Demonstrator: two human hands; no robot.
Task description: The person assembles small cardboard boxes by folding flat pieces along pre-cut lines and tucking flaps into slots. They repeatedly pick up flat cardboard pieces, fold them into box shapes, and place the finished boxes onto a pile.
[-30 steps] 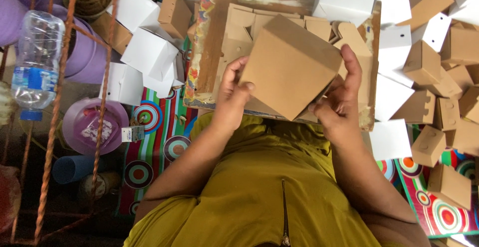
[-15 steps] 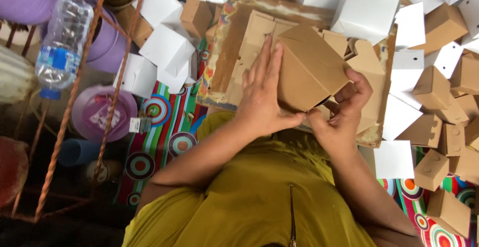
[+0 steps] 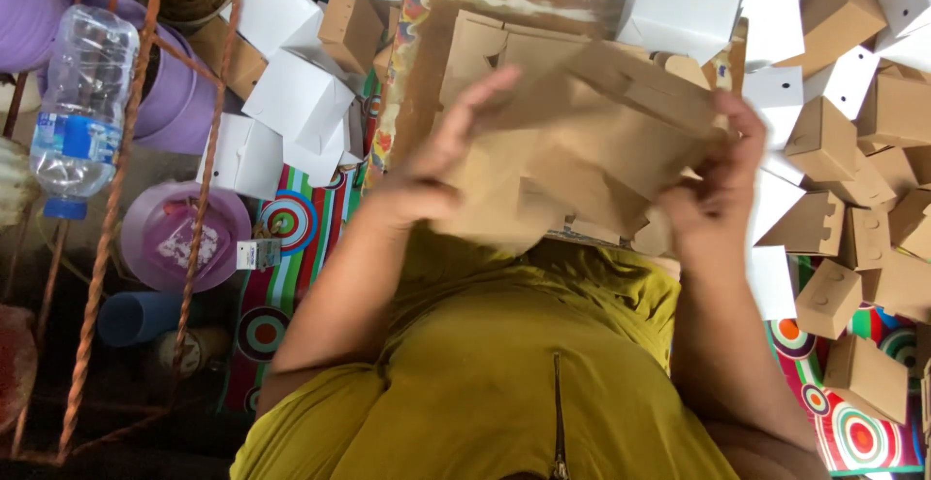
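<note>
Both my hands hold a brown cardboard box (image 3: pixel 601 141) in front of my chest, blurred by motion. My left hand (image 3: pixel 441 165) lies along its left side with fingers stretched upward. My right hand (image 3: pixel 713 184) grips its right edge. Beneath the box lies a stack of flat brown cardboard blanks (image 3: pixel 485 48) on a patterned surface.
Folded brown boxes (image 3: pixel 824 141) and white boxes (image 3: pixel 296 102) are piled on a colourful circle-patterned mat (image 3: pixel 291 218). On the left stand a plastic water bottle (image 3: pixel 82 92), purple tubs (image 3: pixel 179 233) and a rusty metal frame (image 3: pixel 107 218).
The box has been lifted and turned toward me, and it now appears larger and blurred. My left hand moved from flat on the top to its left side.
</note>
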